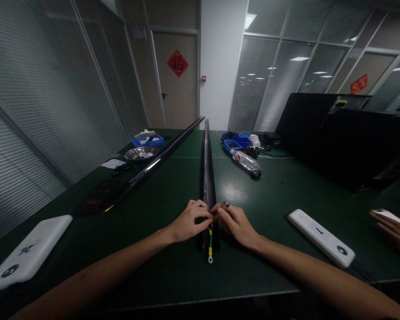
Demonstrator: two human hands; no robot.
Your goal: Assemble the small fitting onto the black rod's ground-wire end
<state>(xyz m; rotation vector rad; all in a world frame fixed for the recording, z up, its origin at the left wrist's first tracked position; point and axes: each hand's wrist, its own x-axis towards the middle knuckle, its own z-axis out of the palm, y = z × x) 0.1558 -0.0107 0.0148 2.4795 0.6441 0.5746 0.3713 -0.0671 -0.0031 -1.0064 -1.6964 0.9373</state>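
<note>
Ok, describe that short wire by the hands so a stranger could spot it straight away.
On the green table, find the dark rail between the left hand and the right hand. The short wire shows at its near end, just below the hands in the picture. Unlike the dark rail, it is green with yellow near both ends and finishes in a ring.
</note>
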